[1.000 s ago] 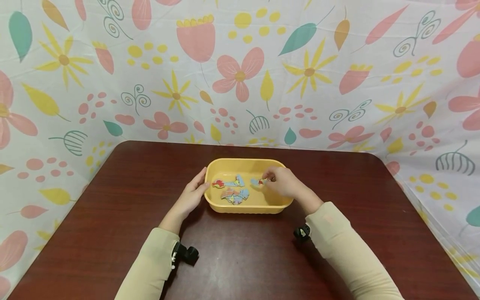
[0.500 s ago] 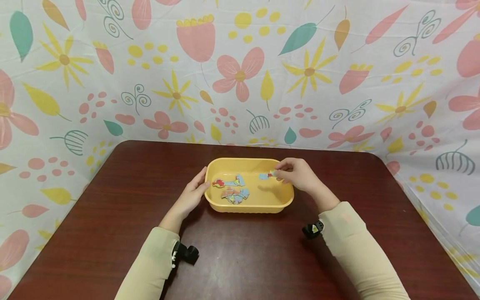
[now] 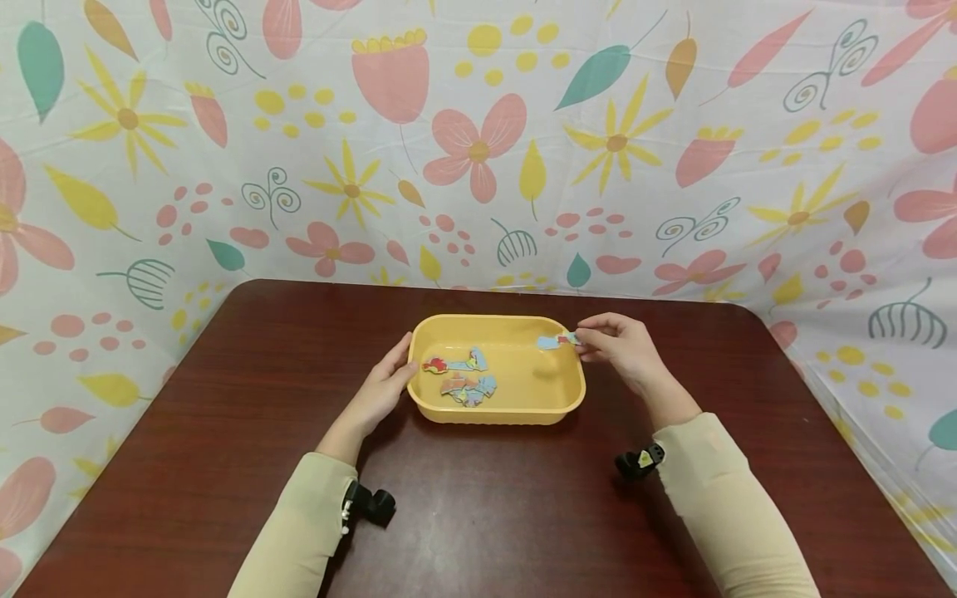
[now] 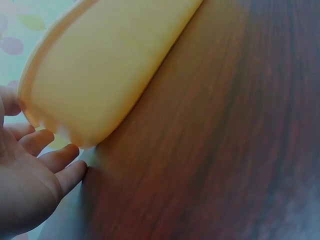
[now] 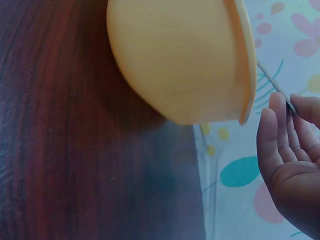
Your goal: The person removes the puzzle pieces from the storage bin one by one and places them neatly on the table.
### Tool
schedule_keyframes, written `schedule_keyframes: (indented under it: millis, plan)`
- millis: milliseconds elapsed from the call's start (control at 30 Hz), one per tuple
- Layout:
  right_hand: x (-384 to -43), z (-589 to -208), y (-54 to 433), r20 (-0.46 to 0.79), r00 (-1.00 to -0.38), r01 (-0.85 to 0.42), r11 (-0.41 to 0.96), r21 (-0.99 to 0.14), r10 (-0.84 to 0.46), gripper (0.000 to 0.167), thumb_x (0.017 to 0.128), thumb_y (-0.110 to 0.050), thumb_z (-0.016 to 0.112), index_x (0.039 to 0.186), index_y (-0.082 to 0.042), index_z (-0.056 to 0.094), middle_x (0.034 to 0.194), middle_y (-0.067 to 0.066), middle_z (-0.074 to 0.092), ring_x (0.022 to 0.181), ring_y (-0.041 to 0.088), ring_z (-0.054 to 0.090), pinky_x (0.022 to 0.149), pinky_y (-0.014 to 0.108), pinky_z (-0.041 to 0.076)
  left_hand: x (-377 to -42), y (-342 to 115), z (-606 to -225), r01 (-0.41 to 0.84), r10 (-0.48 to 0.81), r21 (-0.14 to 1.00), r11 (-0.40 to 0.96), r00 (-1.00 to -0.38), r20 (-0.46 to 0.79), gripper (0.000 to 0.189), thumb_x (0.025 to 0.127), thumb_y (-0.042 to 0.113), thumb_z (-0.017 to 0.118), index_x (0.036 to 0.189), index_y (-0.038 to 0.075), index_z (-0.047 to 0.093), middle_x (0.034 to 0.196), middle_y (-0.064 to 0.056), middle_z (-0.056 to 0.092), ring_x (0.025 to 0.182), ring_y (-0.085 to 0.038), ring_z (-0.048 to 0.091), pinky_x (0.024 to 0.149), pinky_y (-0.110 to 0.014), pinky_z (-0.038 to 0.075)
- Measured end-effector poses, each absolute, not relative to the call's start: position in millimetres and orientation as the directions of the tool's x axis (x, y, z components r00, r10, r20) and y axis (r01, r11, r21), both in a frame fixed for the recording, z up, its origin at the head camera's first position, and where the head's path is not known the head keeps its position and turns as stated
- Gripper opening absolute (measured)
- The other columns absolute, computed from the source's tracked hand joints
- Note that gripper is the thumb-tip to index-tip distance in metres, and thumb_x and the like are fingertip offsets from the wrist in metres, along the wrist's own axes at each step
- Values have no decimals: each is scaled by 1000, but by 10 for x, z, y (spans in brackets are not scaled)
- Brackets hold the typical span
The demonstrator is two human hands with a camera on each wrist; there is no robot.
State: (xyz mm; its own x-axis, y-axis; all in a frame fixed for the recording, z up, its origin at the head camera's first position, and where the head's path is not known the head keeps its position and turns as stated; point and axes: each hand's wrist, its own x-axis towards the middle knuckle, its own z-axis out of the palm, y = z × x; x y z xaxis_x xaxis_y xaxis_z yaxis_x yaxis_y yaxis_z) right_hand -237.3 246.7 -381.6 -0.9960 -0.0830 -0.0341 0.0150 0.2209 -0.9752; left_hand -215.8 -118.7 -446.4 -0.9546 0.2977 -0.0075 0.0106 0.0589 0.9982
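Note:
A yellow plastic basin [image 3: 497, 415] sits on the table. My left hand [image 3: 385, 386] holds its left end, thumb at the rim and fingers against the outer wall; the left wrist view shows these fingers [image 4: 60, 159] bent at the side. Between thumb and fingertips, my right hand [image 3: 624, 349] pinches a flat jigsaw puzzle piece [image 3: 549, 342], light blue with some red, above the basin's right rim. Edge-on, that piece [image 5: 274, 82] looks like a thin strip in the right wrist view. Inside the basin, several more colourful puzzle pieces [image 3: 468, 390] lie toward the left, some overlapping.
The dark reddish wooden table [image 3: 478, 515] extends around the basin on all sides. Behind it hangs a white cloth [image 3: 478, 232] printed with flowers and leaves. A black wrist camera [image 3: 374, 505] is strapped to each sleeve.
My right hand has lifted the puzzle piece from inside the basin and carried it right, to above the right rim. The left hand and basin have stayed nearly still.

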Motion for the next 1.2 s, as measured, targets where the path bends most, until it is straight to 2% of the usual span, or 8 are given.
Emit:
schedule_keyframes:
  millis: [167, 300, 567, 833, 1200]
  plan:
    - [-2356, -3857, 2560, -54, -996, 50, 67, -996, -66, 14, 90, -16, 65, 101, -8, 61, 83, -3, 69, 73, 11, 70, 67, 27, 59, -2156, -1191, -4458, 11, 299, 998, 56, -954, -6, 57, 102, 12, 37, 153, 13, 12, 157, -16, 17, 142, -30, 25, 112, -44, 30]
    - [-2346, -3890, 2633, -75, -995, 78, -61, -995, -62, 6, 91, -14, 63, 97, -12, 63, 83, -3, 68, 72, 10, 70, 65, 25, 58, -2152, -1194, -4456, 10, 304, 999, 52, -953, -6, 57, 102, 13, 38, 153, 12, 12, 157, -16, 17, 142, -29, 25, 112, -44, 29]
    - [-2357, -3943, 2796, -105, -993, 114, -240, -964, -47, 8, 91, -10, 61, 93, -15, 68, 82, -2, 69, 71, 12, 71, 66, 27, 59, -2150, -1198, -4460, 16, 309, 999, 49, -951, 0, 58, 102, 13, 38, 153, 12, 11, 157, -16, 15, 142, -30, 25, 112, -44, 29]
    - [-2364, -3987, 2970, -131, -991, 128, -284, -950, -11, 10, 91, -10, 62, 91, -16, 70, 81, -2, 68, 73, 12, 71, 66, 28, 59, -2142, -1203, -4444, 16, 304, 998, 57, -953, -2, 57, 102, 12, 38, 153, 11, 12, 156, -17, 20, 138, -33, 32, 110, -46, 32]
    - [-2410, -4069, 3155, -178, -983, 166, -236, -957, 32, 10, 92, -12, 60, 90, -18, 68, 85, -5, 65, 75, 11, 70, 66, 27, 59, -2150, -1198, -4450, 7, 315, 1000, 22, -949, 0, 58, 102, 12, 37, 153, 11, 10, 158, -15, 14, 142, -31, 24, 112, -44, 29]
